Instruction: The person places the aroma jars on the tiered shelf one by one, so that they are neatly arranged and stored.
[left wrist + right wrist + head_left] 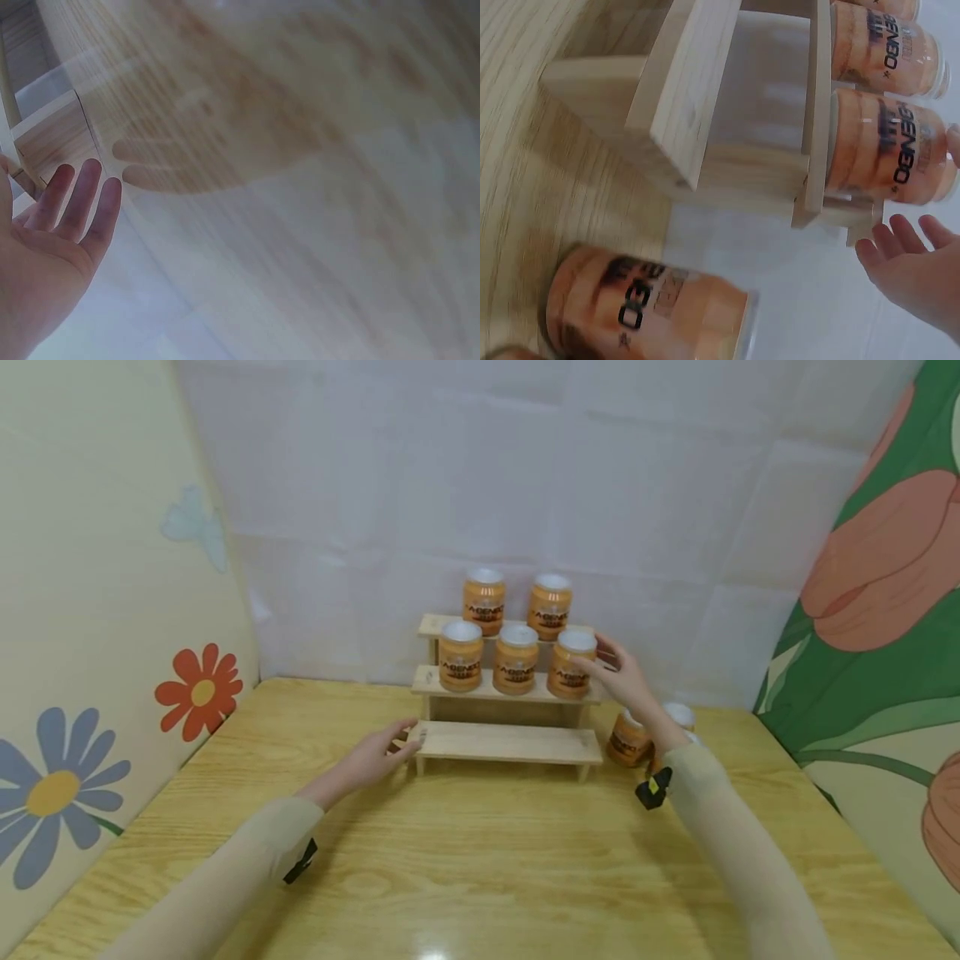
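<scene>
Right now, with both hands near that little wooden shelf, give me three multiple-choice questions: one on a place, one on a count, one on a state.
1. Where does the left hand rest?
A. at the left end of the bottom step of the stepped wooden shelf
B. on the top step
C. on a jar lid

2. How many orange jars stand on the middle step?
A. one
B. three
C. five

3. How is the right hand?
A. clenched in a fist on the table
B. fingers open beside the rightmost middle jar
C. lifting a jar off the table

Answers: 1 A, its fingertips meet that step's end. 2 B, three white lids in a row. 3 B, fingers spread, the jar standing on its step.
</scene>
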`<act>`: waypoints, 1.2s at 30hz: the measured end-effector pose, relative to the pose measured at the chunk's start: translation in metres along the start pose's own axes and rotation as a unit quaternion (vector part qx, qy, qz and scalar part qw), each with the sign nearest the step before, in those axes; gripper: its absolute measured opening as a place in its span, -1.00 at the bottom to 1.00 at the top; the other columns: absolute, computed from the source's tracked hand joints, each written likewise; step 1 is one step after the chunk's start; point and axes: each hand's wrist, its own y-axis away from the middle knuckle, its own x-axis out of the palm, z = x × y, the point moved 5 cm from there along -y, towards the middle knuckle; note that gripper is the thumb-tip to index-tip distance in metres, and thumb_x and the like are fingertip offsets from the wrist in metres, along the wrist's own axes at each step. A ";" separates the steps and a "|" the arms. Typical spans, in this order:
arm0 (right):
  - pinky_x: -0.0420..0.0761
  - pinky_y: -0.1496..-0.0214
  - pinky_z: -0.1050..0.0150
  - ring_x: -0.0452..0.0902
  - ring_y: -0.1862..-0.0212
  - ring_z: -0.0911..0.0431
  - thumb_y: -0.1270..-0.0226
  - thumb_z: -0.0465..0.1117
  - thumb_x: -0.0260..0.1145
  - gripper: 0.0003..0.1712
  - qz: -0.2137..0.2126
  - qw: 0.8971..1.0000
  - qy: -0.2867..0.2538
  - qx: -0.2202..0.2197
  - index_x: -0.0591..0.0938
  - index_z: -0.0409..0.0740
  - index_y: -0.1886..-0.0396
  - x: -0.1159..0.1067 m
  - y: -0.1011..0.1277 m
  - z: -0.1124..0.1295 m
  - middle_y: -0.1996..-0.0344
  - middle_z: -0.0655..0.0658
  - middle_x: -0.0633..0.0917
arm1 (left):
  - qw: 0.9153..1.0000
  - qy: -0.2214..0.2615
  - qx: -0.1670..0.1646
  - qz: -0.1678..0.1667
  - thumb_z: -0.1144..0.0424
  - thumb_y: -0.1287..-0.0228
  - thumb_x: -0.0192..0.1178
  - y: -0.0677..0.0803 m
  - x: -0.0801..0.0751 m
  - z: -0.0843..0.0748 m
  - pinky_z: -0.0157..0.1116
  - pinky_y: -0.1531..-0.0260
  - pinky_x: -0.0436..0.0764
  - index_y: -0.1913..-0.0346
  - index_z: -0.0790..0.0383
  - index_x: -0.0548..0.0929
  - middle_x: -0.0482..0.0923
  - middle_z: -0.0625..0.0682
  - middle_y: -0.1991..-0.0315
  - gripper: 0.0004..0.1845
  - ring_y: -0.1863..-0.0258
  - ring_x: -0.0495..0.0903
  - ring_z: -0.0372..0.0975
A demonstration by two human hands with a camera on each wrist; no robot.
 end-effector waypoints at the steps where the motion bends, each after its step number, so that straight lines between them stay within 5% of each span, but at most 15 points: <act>1: 0.16 -0.42 -0.05 0.05 -0.43 -0.08 -0.30 0.10 0.23 -0.12 -0.001 1.000 0.004 0.001 0.05 0.01 -0.49 -0.003 0.002 -0.002 -0.43 -0.15 0.16 | 1.000 0.000 -0.002 0.001 0.00 -0.44 -0.04 0.000 0.000 0.000 -0.04 0.10 0.60 -0.41 0.34 0.14 0.40 0.41 -0.16 -0.34 0.03 0.56 0.08; 7: 0.14 -0.44 -0.03 0.10 -0.42 -0.11 -0.35 0.00 0.21 -0.19 -0.007 1.000 0.000 -0.011 0.12 -0.19 -0.45 -0.024 0.012 -0.010 -0.39 -0.25 0.25 | 1.000 0.000 -0.007 0.007 -0.03 -0.44 -0.07 0.001 0.002 0.002 -0.05 0.11 0.60 -0.42 0.34 0.11 0.37 0.42 -0.18 -0.32 0.01 0.55 0.08; 20: 0.20 -0.39 -0.09 0.19 -0.36 -0.15 -0.38 0.08 0.14 -0.23 -0.002 0.999 0.048 0.016 0.18 -0.23 -0.42 -0.065 0.055 -0.021 -0.36 -0.29 0.30 | 1.000 0.008 0.016 -0.003 0.02 -0.46 -0.07 0.003 0.000 -0.002 0.01 0.03 0.55 -0.40 0.42 0.13 0.17 0.36 -0.36 -0.34 -0.05 0.50 0.12; 36: 0.28 -0.27 -0.20 0.23 -0.30 -0.29 -0.44 -0.02 0.09 -0.31 0.010 0.995 0.098 0.023 0.20 -0.35 -0.39 -0.085 0.095 -0.048 -0.31 -0.42 0.30 | 1.000 0.015 0.018 0.002 0.04 -0.46 -0.07 0.004 -0.002 -0.005 -0.02 0.05 0.57 -0.41 0.40 0.11 0.15 0.36 -0.37 -0.35 -0.06 0.49 0.12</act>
